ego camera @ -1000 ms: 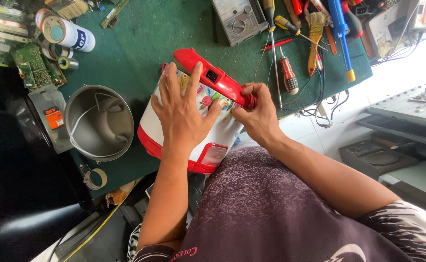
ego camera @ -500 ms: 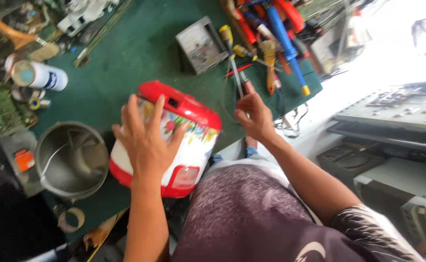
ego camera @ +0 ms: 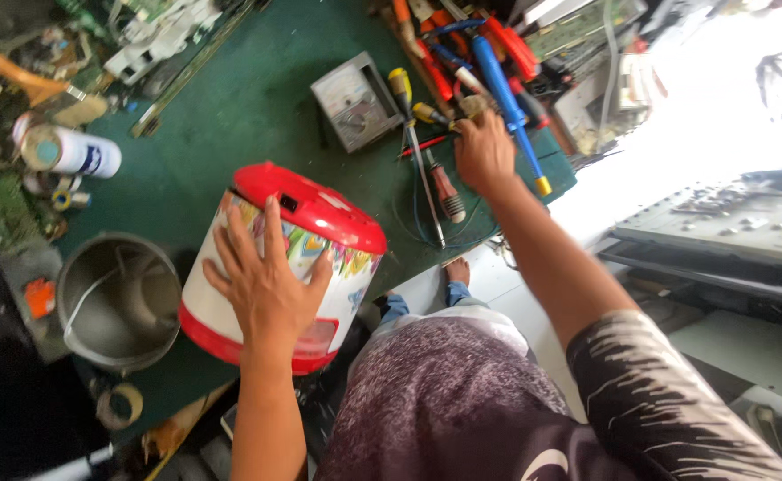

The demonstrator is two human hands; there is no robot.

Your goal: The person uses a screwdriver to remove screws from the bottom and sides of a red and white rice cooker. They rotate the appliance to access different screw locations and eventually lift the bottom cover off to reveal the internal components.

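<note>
Left hand point(ego camera: 266, 289) flat, fingers spread; right hand point(ego camera: 484, 153) outstretched, fingers curled.

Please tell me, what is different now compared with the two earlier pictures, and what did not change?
The right hand let go of the red lid end of the rice cooker and moved away to the screwdrivers on the green mat, where it now rests among the tools. Whether it grips one cannot be told. The left hand stayed spread flat on the cooker's side. The metal pot remained beside the cooker.
</note>
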